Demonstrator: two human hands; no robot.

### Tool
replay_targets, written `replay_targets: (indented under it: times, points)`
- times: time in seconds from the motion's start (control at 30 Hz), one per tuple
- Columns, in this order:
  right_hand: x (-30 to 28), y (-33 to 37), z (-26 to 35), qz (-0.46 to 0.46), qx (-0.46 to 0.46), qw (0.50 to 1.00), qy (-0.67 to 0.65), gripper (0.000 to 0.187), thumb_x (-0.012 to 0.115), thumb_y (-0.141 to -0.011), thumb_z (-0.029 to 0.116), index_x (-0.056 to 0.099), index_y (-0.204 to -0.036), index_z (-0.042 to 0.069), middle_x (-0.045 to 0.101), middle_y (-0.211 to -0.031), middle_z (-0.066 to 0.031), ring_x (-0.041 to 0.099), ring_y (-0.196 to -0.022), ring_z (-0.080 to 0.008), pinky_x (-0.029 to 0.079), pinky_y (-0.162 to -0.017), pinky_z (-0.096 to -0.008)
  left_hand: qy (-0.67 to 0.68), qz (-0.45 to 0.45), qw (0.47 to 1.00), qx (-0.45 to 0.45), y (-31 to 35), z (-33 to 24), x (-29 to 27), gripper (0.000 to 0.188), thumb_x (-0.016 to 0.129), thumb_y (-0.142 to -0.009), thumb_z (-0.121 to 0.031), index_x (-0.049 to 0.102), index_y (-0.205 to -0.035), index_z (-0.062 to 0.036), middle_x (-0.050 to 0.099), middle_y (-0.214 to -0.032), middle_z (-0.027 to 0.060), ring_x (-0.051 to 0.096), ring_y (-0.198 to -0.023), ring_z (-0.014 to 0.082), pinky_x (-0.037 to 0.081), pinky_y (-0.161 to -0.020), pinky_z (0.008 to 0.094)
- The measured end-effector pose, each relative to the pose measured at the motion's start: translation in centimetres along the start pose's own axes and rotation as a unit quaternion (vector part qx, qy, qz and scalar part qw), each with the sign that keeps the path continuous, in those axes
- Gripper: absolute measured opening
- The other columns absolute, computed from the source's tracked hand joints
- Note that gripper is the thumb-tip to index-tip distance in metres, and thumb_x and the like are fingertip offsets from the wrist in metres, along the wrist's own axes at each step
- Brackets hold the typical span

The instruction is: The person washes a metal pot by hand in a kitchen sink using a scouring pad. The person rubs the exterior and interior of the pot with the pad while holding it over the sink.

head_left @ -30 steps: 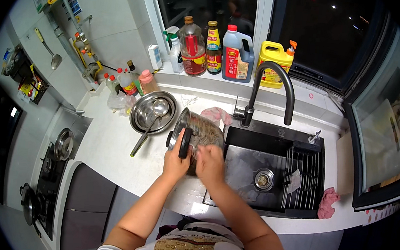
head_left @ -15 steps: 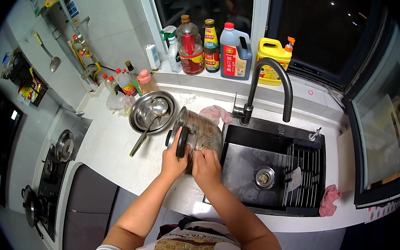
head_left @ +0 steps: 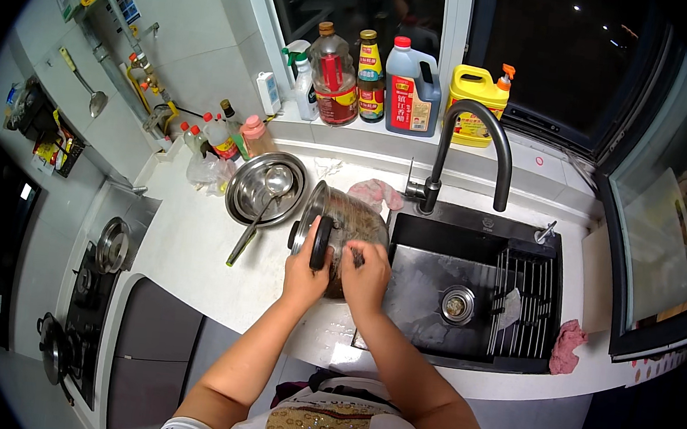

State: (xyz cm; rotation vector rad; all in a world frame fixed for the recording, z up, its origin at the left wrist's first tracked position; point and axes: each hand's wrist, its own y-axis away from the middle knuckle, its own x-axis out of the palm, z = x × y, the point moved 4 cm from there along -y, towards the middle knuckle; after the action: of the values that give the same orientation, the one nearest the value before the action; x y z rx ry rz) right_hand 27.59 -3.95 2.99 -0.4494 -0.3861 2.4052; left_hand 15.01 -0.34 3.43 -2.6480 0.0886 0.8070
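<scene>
A metal pot (head_left: 351, 216) with brown-stained sides is tipped on its side on the counter, left of the sink. My left hand (head_left: 307, 275) is closed round its black handle (head_left: 322, 243). Against the pot's stained side, my right hand (head_left: 366, 276) is closed with curled fingers. Something small and dark shows at those fingertips, too small to name. Left of the pot, a steel bowl (head_left: 235, 201) holds a ladle (head_left: 277, 180), its dark handle sticking out over the counter.
The black sink (head_left: 430, 264) with a wire rack (head_left: 521, 302) lies to the right, under a black faucet (head_left: 504, 160). Pink cloths (head_left: 568, 346) lie by the sink. Several bottles line the sill, including a yellow jug (head_left: 474, 103). A stove (head_left: 85, 322) is at far left.
My right hand has shifted slightly along the pot's side and its fingers have curled differently. My left hand stays on the handle. The whole view has shifted a little.
</scene>
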Motion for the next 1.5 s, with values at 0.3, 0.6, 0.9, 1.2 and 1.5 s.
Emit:
replay_targets:
  times: [0.3,0.6,0.9,1.2,1.5]
  points:
    - [0.3,1.2,-0.2,0.005,0.017,1.000,0.005,0.010,0.069,-0.077,0.007,0.064,-0.085,0.005,0.059,-0.082,-0.0131,0.061,-0.078,-0.0306,0.049,-0.071,-0.0392,0.003,-0.012,1.000,0.011,-0.4,0.0,-0.1,0.064,0.062,-0.086,-0.009,0.036,-0.144,-0.0170,0.059,-0.066,0.0229,0.061,-0.058,0.0406,0.046,-0.052,0.0415]
    - [0.7,0.5,-0.8,-0.017,-0.028,0.999,0.032,0.009,0.068,-0.076,0.007,0.063,-0.083,0.006,0.058,-0.084,-0.0143,0.058,-0.080,-0.0357,0.047,-0.072,-0.0431,-0.005,0.003,1.000,-0.006,-0.4,-0.1,-0.1,0.062,0.061,-0.086,-0.009,0.038,-0.143,-0.0143,0.063,-0.076,0.0227,0.064,-0.065,0.0387,0.048,-0.057,0.0390]
    - [0.6,-1.4,-0.2,-0.026,-0.037,0.998,0.038,0.008,0.069,-0.076,0.008,0.063,-0.081,0.006,0.058,-0.083,-0.0136,0.057,-0.081,-0.0356,0.046,-0.072,-0.0432,-0.027,0.028,0.998,-0.049,-0.6,-0.4,-0.2,0.057,0.060,-0.087,-0.008,0.041,-0.141,-0.0100,0.068,-0.096,0.0209,0.069,-0.077,0.0328,0.051,-0.067,0.0321]
    - [1.3,-3.3,-0.2,-0.018,-0.050,0.996,0.069,0.007,0.068,-0.075,0.007,0.063,-0.080,0.006,0.057,-0.083,-0.0150,0.056,-0.083,-0.0367,0.045,-0.074,-0.0440,0.005,-0.013,1.000,0.027,-0.5,0.1,-0.1,0.065,0.062,-0.085,-0.008,0.037,-0.144,-0.0162,0.060,-0.064,0.0220,0.061,-0.058,0.0401,0.047,-0.053,0.0414]
    - [-0.4,3.1,-1.3,0.089,-0.115,0.989,0.035,0.007,0.070,-0.077,0.010,0.068,-0.082,0.007,0.059,-0.081,-0.0136,0.058,-0.081,-0.0345,0.047,-0.072,-0.0419,-0.002,0.002,1.000,-0.004,-1.4,-0.1,0.0,0.063,0.062,-0.085,-0.007,0.039,-0.143,-0.0145,0.065,-0.080,0.0232,0.064,-0.065,0.0392,0.049,-0.057,0.0397]
